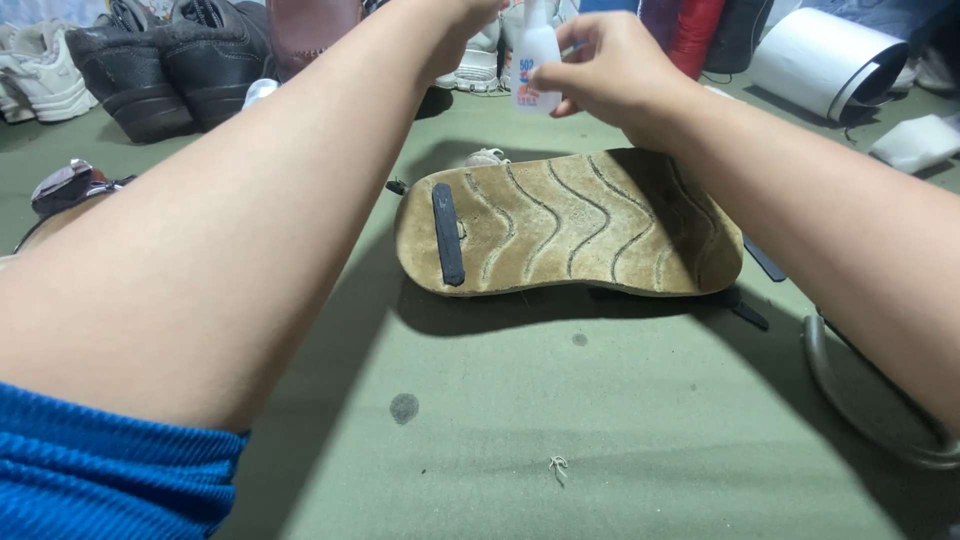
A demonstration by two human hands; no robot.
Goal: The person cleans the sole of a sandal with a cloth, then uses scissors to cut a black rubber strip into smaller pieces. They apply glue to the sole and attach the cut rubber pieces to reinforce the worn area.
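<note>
Both hands [600, 65] on small white bottle [535, 60] above upturned sole's [570, 225] far edge.

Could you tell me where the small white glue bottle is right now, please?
In the head view, the small white glue bottle is at top centre, held in the right hand, above the far edge of the upturned tan shoe sole.
</note>
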